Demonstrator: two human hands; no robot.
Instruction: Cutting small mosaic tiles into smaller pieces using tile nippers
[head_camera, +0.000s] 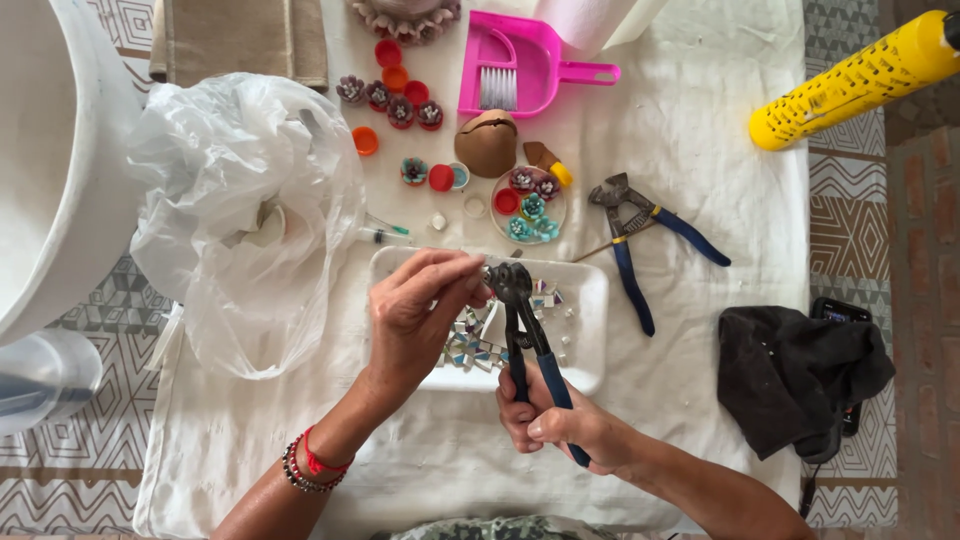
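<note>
Two nippers: one (525, 330) in right hand (560, 425), one (640, 235) on cloth (700, 150).

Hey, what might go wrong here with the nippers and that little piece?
The left hand pinches a small piece right at the head of the nippers that the right hand squeezes, so fingertips may get nipped. Chips might fly past the white tray onto the cloth.

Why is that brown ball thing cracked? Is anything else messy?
The brown ball near the pink dustpan has a dark split across its top, so it looks broken. Small tile bits lie scattered in the white tray, under the nippers. Nothing looks spilled.
</note>
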